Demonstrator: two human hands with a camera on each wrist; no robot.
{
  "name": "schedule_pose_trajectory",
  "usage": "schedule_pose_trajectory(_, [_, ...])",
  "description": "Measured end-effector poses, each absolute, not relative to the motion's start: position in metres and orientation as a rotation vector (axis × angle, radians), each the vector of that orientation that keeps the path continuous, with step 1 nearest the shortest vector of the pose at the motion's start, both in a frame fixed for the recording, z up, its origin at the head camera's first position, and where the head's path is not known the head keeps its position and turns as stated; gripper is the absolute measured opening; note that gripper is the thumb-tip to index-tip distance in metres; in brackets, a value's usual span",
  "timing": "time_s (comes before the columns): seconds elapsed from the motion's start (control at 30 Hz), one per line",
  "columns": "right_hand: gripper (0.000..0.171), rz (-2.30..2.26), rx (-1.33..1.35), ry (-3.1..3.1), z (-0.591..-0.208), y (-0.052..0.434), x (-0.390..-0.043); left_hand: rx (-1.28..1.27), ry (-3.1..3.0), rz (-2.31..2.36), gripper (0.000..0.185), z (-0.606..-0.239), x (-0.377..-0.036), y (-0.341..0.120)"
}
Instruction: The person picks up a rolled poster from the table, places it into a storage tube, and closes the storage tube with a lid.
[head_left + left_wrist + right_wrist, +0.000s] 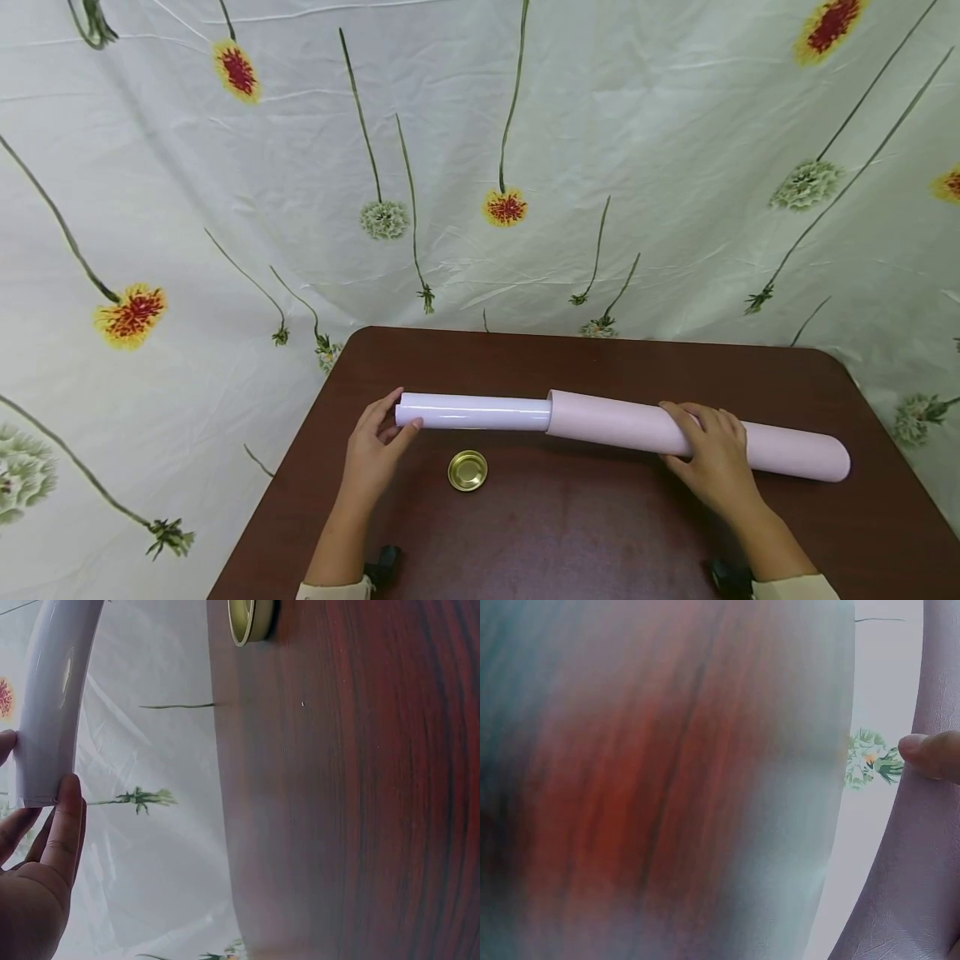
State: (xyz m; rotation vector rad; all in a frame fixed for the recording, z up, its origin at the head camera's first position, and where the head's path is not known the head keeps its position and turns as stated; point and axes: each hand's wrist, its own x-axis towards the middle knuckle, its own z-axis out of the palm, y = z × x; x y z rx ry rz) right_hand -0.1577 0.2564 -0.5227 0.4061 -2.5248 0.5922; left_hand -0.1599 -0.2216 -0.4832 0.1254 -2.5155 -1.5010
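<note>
A glossy pale-lilac roll (480, 412) sticks out leftward from a matte pink tube (795, 454), both held just above the dark brown table (585, 533). My left hand (388, 427) pinches the roll's free left end between thumb and fingers; the left wrist view shows the thumb (64, 825) against the roll (56, 697) at its cut end. My right hand (708, 446) curls over the tube's middle. In the right wrist view one fingertip (934, 754) lies on the tube (915, 862).
A small round gold lid (467, 470) lies on the table below the roll, between my hands, and shows again (244, 619) in the left wrist view. A white cloth printed with flowers (480, 167) hangs behind and around the table. Black wrist straps show near the front edge.
</note>
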Motion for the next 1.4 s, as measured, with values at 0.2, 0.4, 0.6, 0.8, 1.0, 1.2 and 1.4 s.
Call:
schedule_pose_trajectory(0.2, [0.082,0.609,0.42,-2.52,-0.522,0.255,-0.158,0.127,-2.51,-1.515,0.06,-0.482,-0.159,-0.219])
schedule_pose_trajectory(0.4, [0.083,0.615,0.414,-2.532,-0.52,0.252,-0.157,0.107,-2.493,-1.501,0.06,-0.482,-0.158,-0.218])
schedule_pose_trajectory(0.6, [0.084,0.625,0.396,-2.555,-0.52,0.25,-0.156,0.103,-2.485,-1.539,0.059,-0.479,-0.157,-0.216])
schedule_pose_trajectory(0.8, [0.084,0.63,0.383,-2.556,-0.519,0.247,-0.154,0.093,-2.463,-1.578,0.059,-0.477,-0.156,-0.215])
schedule_pose_trajectory(1.0, [0.085,0.644,0.377,-2.543,-0.518,0.243,-0.154,0.093,-2.47,-1.549,0.059,-0.477,-0.156,-0.216])
schedule_pose_trajectory(1.2, [0.084,0.644,0.369,-2.547,-0.521,0.242,-0.154,0.079,-2.461,-1.542,0.059,-0.476,-0.156,-0.216])
schedule_pose_trajectory(1.4, [0.085,0.647,0.369,-2.542,-0.523,0.242,-0.154,0.079,-2.445,-1.546,0.058,-0.477,-0.156,-0.216])
